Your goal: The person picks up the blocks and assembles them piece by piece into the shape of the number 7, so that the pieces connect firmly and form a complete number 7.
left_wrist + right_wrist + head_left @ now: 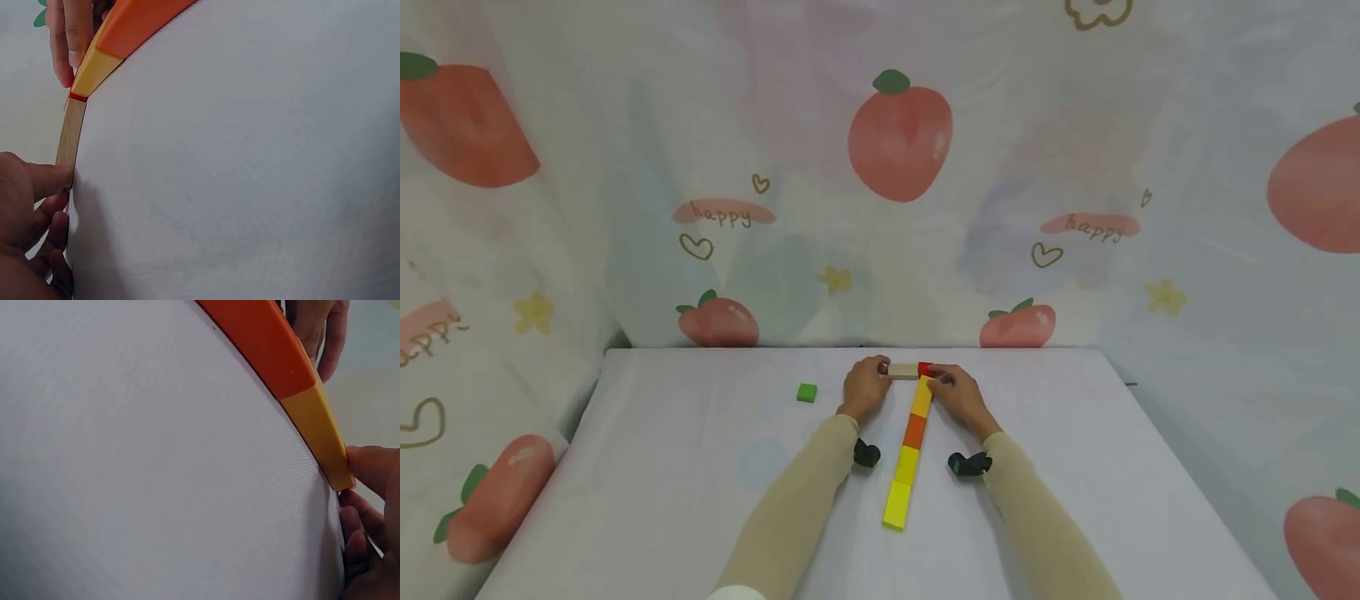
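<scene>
In the head view a plain wooden block point(903, 372) lies crosswise near the table's far edge. My left hand point(866, 388) grips its left end, thumb on the near side in the left wrist view. A small red block point(925, 368) meets the wooden block's right end. My right hand point(962, 400) holds the red block at the corner, index finger against it. The right thumb point(373, 467) touches the end of a yellow-orange block point(317, 434). From this corner a line runs toward me: the yellow-orange block, an orange block point(914, 432) and two yellow blocks point(897, 504).
A lone green block point(807, 392) lies left of my left hand. The white-covered table point(685, 483) ends at a fruit-printed cloth wall point(805, 250). Black wrist cameras point(970, 464) sit on both wrists, either side of the block line.
</scene>
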Action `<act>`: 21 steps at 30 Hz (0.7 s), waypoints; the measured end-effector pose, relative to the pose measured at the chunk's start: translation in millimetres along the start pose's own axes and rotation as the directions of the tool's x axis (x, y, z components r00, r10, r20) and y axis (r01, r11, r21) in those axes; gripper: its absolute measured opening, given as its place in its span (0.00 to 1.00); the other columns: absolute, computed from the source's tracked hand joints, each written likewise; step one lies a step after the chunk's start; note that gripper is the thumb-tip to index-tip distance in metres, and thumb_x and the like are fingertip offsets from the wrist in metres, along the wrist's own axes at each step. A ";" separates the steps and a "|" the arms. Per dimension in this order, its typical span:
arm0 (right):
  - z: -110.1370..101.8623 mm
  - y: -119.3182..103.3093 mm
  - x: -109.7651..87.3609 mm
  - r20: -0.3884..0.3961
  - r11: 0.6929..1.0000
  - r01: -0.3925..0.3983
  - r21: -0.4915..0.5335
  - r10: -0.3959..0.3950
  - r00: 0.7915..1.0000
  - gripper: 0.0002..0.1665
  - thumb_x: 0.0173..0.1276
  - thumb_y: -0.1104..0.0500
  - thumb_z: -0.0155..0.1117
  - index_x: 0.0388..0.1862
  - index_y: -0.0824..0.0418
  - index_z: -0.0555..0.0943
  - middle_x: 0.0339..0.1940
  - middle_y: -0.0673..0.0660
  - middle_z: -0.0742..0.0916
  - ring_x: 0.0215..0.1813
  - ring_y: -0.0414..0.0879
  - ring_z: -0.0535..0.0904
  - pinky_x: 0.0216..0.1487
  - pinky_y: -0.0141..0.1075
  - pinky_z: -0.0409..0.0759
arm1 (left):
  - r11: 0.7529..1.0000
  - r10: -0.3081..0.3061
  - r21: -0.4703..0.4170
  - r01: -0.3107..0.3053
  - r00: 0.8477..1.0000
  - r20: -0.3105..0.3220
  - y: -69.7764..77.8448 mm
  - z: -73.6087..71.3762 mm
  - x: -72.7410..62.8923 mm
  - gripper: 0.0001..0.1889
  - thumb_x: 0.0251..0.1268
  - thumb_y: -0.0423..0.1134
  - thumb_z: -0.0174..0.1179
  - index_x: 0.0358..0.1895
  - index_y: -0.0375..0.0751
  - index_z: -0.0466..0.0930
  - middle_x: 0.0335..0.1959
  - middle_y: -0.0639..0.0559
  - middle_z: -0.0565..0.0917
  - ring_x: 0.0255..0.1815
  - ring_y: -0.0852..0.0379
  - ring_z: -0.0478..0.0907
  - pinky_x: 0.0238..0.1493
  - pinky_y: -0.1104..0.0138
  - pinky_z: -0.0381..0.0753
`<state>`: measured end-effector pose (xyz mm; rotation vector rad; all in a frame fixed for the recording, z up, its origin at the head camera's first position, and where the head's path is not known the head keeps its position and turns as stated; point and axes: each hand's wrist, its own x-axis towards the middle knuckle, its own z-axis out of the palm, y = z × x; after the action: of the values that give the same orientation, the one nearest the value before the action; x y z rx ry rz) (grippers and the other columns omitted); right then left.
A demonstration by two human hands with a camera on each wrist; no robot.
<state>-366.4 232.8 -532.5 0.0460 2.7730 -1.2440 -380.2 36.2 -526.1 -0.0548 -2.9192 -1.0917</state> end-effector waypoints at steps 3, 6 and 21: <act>0.3 0.6 -0.4 -0.009 1.000 0.006 0.006 -0.006 1.000 0.26 0.74 0.50 0.58 0.69 0.49 0.73 0.64 0.60 0.77 0.63 0.57 0.70 0.69 0.56 0.69 | 1.000 0.012 0.015 -0.012 1.000 -0.006 0.1 0.5 -0.1 0.18 0.66 0.41 0.64 0.58 0.46 0.79 0.43 0.52 0.83 0.41 0.55 0.74 0.53 0.61 0.78; 1.3 1.2 -1.8 -0.003 1.000 0.010 0.012 -0.009 1.000 0.25 0.74 0.50 0.58 0.68 0.49 0.74 0.63 0.60 0.77 0.63 0.57 0.70 0.69 0.55 0.69 | 1.000 0.013 0.019 -0.013 1.000 -0.011 -1.0 3.0 -1.3 0.18 0.66 0.41 0.64 0.58 0.45 0.79 0.43 0.52 0.83 0.41 0.55 0.74 0.53 0.61 0.78; -0.5 0.3 -0.6 -0.003 1.000 0.015 0.016 -0.015 1.000 0.25 0.74 0.50 0.57 0.69 0.49 0.73 0.64 0.60 0.77 0.63 0.57 0.69 0.69 0.56 0.69 | 1.000 0.001 -0.022 -0.001 1.000 -0.001 -0.8 1.1 0.5 0.18 0.68 0.41 0.62 0.58 0.43 0.77 0.45 0.51 0.84 0.43 0.54 0.76 0.56 0.60 0.79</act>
<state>-365.8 233.4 -532.4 0.0281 2.7708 -1.2703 -380.7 36.3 -527.5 -0.0553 -2.9058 -1.1241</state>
